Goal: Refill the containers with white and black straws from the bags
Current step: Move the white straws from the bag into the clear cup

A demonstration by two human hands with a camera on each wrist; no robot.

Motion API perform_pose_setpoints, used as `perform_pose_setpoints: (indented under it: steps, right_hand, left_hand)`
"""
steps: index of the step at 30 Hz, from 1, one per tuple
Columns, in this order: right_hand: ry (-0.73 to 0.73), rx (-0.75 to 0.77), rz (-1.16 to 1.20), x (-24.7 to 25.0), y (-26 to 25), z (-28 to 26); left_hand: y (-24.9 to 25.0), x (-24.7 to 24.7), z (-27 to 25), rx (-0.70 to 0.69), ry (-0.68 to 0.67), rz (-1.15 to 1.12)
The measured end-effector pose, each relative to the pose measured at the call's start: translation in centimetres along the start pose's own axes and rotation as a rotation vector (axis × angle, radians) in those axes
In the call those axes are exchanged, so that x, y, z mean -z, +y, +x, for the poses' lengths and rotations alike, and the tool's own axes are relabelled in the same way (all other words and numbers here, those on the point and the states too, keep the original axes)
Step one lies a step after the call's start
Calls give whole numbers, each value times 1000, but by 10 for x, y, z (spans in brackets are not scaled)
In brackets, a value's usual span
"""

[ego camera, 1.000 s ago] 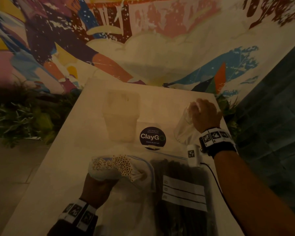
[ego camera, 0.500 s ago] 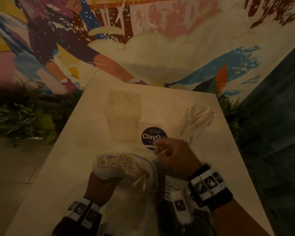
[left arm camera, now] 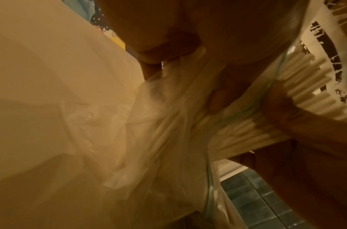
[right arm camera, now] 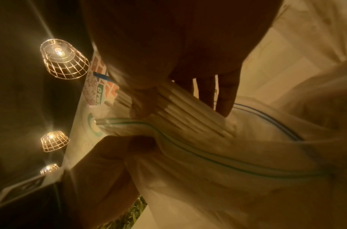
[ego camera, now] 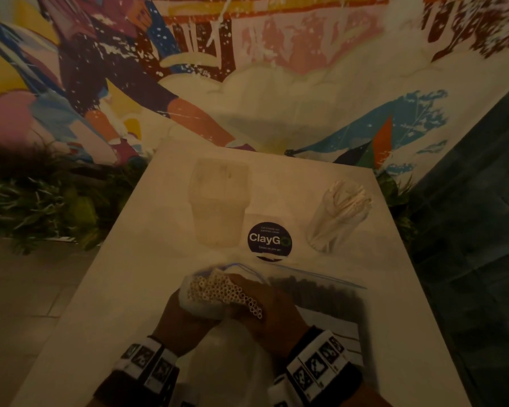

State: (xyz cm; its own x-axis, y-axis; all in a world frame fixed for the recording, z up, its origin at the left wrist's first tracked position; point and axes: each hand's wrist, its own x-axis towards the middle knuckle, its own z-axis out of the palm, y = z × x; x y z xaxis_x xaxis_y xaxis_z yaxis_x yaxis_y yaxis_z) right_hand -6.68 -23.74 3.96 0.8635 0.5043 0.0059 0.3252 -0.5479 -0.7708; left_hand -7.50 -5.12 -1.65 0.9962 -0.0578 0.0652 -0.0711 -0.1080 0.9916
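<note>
Right hand [ego camera: 272,311] returned, grips white straws [ego camera: 224,292] | left hand [ego camera: 182,321] clutches bag [ego camera: 227,348]

The bag [ego camera: 218,356] at the near edge of the table [ego camera: 135,289] is thin clear plastic, glossy and crumpled, with a blue-green zip strip at its mouth, and the white straws [ego camera: 224,292] bunched in it look like matt paper tubes. The two containers, one toward the far edge [ego camera: 218,204] and one by the right edge [ego camera: 335,218], are cloudy translucent plastic, and the round sticker [ego camera: 269,241] between them is smooth and dark with printed white lettering. The table top is a pale, matt, smooth surface.
</note>
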Motion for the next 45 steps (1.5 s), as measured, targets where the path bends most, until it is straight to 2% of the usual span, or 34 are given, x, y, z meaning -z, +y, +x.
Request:
perform_pose_setpoints:
  steps: [5,8,12,16,18,21,25,27,30,33,37,40,45]
  right_hand:
    - [-21,40,-112,-4,3,5]
    - [18,19,-120,-5,4,6]
    - [160,-30,27,-5,8,6]
    - [294,7,-34,-8,23,10]
    - [390,24,-95,-6,22,13]
    - [496,52,-67,1,10,14]
    - [406,-43,7,-2,10,14]
    - [435,-64,-1,-4,13,15]
    - [478,-34,15,-5,13,15]
    - [403,-50,-17,-10,14,14]
    - [543,-73,-9,-6,17,12]
    - [536,-191,-35,-7,24,11]
    - [558,-87,-83,-12,40,10]
  left_hand:
    - [6,3,2,17,-64,5]
    - [-3,6,2,85,43,-199]
    - [-6,6,-1,71,90,-215]
    - [-3,6,-1,33,98,-155]
    - [-4,7,-1,20,104,-136]
    - [-6,8,-1,10,104,-125]
    - [-11,8,0,-24,99,-89]
    - [-13,10,1,-32,105,-105]
    - [-9,9,0,-62,94,-96]
    - [-7,8,1,-50,102,-152]
    - [-5,7,0,-55,107,-164]
    - [-2,4,1,-75,99,-164]
    - [-10,4,0,-41,129,-235]
